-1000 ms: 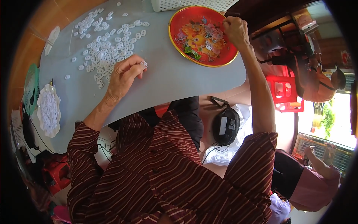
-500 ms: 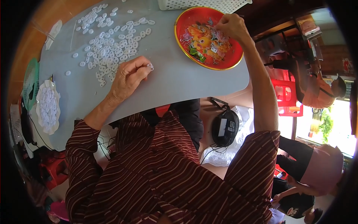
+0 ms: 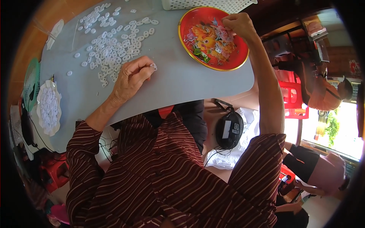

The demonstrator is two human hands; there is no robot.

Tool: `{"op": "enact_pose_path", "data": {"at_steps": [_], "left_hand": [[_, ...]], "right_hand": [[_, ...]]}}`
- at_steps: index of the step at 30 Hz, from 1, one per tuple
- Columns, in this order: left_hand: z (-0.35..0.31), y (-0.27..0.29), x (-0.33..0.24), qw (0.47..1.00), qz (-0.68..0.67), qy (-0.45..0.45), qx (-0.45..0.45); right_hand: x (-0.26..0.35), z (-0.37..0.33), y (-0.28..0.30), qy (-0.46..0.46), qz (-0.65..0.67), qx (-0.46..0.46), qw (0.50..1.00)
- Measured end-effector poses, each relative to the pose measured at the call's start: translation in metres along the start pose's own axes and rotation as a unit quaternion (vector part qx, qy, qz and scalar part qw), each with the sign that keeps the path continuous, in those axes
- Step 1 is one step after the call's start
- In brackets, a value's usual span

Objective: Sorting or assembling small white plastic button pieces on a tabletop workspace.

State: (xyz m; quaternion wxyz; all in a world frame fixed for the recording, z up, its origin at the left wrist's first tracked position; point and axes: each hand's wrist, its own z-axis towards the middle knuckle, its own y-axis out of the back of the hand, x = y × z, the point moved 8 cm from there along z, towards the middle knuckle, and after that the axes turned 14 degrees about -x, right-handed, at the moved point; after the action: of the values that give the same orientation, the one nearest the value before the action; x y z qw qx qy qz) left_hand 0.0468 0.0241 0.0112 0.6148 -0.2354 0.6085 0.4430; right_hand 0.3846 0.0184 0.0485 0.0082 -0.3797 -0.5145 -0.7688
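Between the thumb and fingers of my left hand [image 3: 133, 78] is a small white oval plastic piece with holes [image 3: 153, 67], held just above the grey table [image 3: 178, 84]. Beside that hand lies a loose spread of similar white oval pieces [image 3: 110, 53]. My right hand [image 3: 240, 26] reaches over the far right side of a red round tray [image 3: 238, 62] with a gold rim and a printed flower pattern. Its fingers are pinched together; whatever is in them is too small to make out. Many tiny thin bits [image 3: 220, 57] lie scattered in the tray.
A white wavy-edged dish [image 3: 57, 114] heaped with white pieces stands at the table's left edge, near a green basket [image 3: 32, 83]. A white perforated basket [image 3: 209, 3] sits at the far edge. A black bag [image 3: 229, 131] lies below; other people [image 3: 323, 171] are at the right.
My right hand has shifted slightly right over the tray. My left hand keeps its hold on the white piece. At the lower right, people have moved.
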Motion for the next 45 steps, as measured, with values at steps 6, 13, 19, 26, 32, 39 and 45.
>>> {"op": "enact_pose_path", "data": {"at_steps": [6,13,19,26,32,39,45], "left_hand": [[0.001,0.011,0.005,0.997,-0.046,0.063,-0.024],[0.003,0.007,0.004,0.995,-0.092,0.041,-0.012],[0.002,0.004,0.008,0.995,-0.091,0.03,0.012],[0.002,0.003,0.007,0.998,-0.059,0.016,0.022],[0.001,0.001,0.005,0.997,-0.062,-0.008,0.036],[0.001,0.001,0.003,0.998,-0.058,-0.006,0.028],[0.001,0.001,0.003,0.998,-0.056,-0.013,0.026]], "right_hand": [[0.08,-0.075,-0.029,-0.029,0.273,0.112,0.955],[0.11,-0.175,-0.086,-0.027,0.438,0.127,0.89],[0.115,-0.174,-0.094,-0.032,0.496,0.101,0.862],[0.115,-0.175,-0.097,-0.029,0.496,0.117,0.86],[0.114,-0.176,-0.099,-0.036,0.495,0.118,0.86],[0.114,-0.176,-0.095,-0.044,0.493,0.106,0.863],[0.115,-0.178,-0.096,-0.044,0.502,0.106,0.857]]}}
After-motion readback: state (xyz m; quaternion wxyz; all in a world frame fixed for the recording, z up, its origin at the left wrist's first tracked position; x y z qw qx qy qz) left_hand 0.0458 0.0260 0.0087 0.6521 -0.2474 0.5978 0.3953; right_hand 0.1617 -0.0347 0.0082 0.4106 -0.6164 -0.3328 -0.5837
